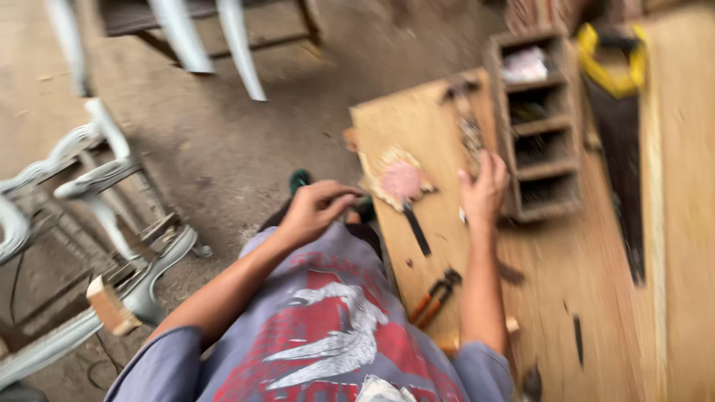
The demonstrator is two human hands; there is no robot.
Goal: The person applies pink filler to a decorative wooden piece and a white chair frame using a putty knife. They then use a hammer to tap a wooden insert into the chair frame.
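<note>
The view is motion-blurred. My left hand [316, 208] hovers over my grey printed shirt [328, 327], its fingers curled inward; nothing clear shows in it. My right hand [484, 190] lies on a plywood board [417, 123] with the fingers stretched out, touching the board beside a small wooden shelf box [540, 126]. A dark metal tool [469, 130] lies just beyond its fingertips. Between the hands on the board is a pink round pad on a ragged sheet [402, 181], with a black handle [417, 231] below it.
Orange-handled pliers [437, 294] lie on the board near my right forearm. A handsaw with a yellow handle [614, 63] rests on the wooden bench at the right. White carved chair frames [97, 179] and a wooden block [112, 305] stand on the dirt floor at the left.
</note>
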